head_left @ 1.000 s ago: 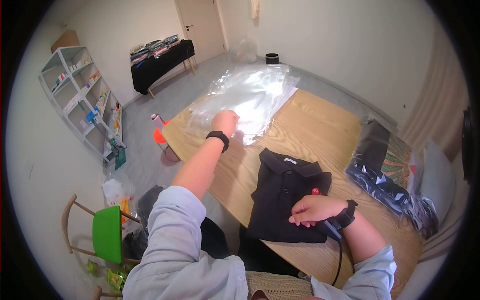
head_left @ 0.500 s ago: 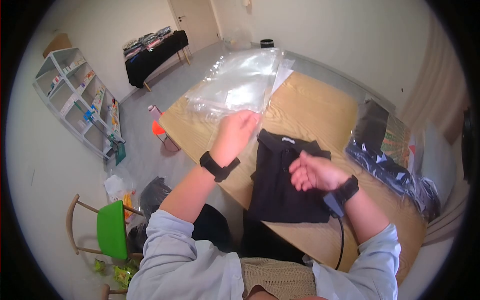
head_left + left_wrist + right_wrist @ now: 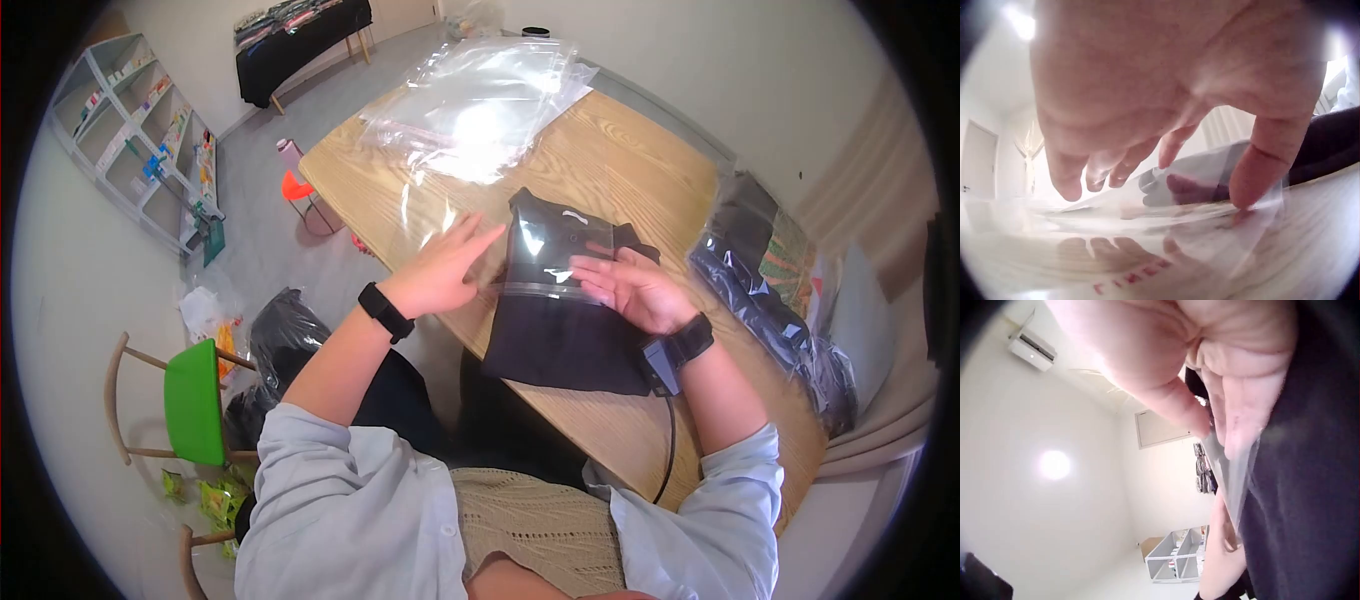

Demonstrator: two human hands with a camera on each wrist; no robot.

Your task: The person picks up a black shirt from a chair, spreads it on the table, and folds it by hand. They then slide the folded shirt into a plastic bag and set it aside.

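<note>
A clear plastic bag [image 3: 545, 288] lies across the upper part of a folded black polo shirt [image 3: 565, 345] on the table, its edge strip crossing the shirt. My left hand [image 3: 440, 275] is over the bag's left part, fingers spread. In the left wrist view, its thumb [image 3: 1254, 175] reaches down to the plastic, which bears red lettering. My right hand [image 3: 645, 292] is above the shirt's right side and pinches the bag's edge. The right wrist view shows the thumb [image 3: 1188, 415] and fingers on either side of the plastic [image 3: 1230, 478].
A stack of clear bags [image 3: 480, 100] covers the far end of the wooden table [image 3: 630, 140]. Bagged garments [image 3: 745, 270] lie along the right side. A cable [image 3: 668, 450] hangs from the right wrist. A green chair [image 3: 195, 400] stands at the left.
My left hand has drawn a clear bag from the stack toward me and over the shirt, and its fingers have spread. My right hand has lifted off the shirt and taken the bag's edge.
</note>
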